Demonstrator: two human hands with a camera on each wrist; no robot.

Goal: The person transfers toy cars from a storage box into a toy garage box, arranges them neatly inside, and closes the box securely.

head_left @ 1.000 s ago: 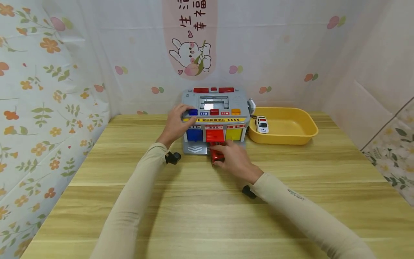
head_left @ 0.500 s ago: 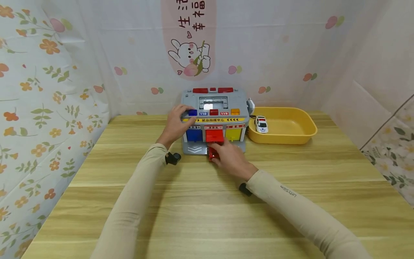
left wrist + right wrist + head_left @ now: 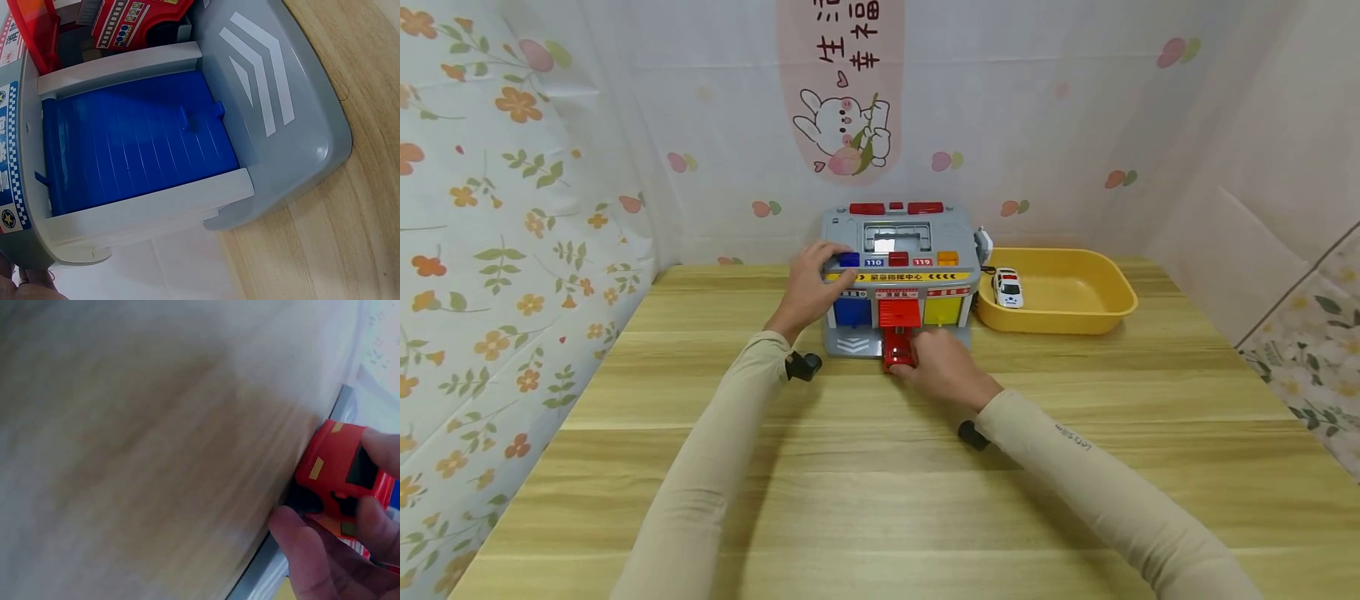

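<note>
Both hands are clamping fingers: left hand [image 3: 807,287] on the garage [image 3: 951,233] roof's left corner, right hand [image 3: 946,367] on the red truck [image 3: 898,350], now sitting deeper over the ramp's [image 3: 853,344] front edge, seemingly part-parked.

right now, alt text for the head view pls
A right hand holds a red toy truck at the open red door of a gray toy garage, while the left hand holds the garage's left side. A white toy car sits at the left end of a yellow tray.
</note>
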